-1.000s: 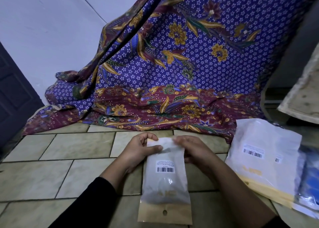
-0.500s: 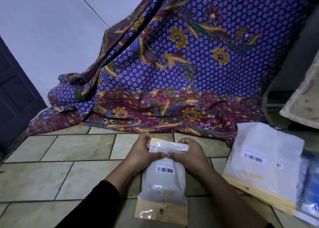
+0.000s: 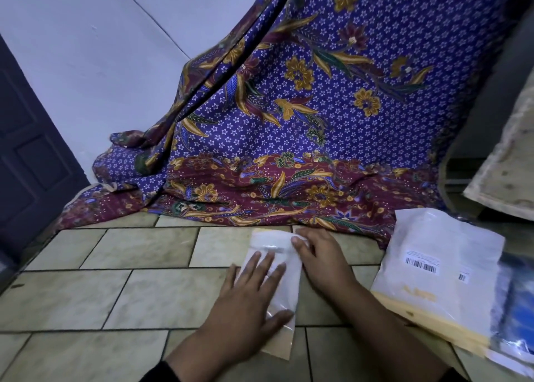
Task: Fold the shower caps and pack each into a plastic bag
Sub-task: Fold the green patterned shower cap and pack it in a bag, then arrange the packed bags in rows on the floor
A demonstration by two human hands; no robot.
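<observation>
Plastic bag (image 3: 289, 283), seemingly filled, flat on the floor (image 3: 144, 295) near its far edge below the batik cloth (image 3: 289, 121): left hand (image 3: 245, 309), grip apart, palms it down, probably expelling air; right hand (image 3: 320, 263) thumbs the top flap, likely sealing, grip state untellable.

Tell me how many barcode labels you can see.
2. Both sit on the white packets at the right: a wide label near the middle, a small label just right of it. The bag under the left hand and right hand shows none; one could be hidden.
</observation>
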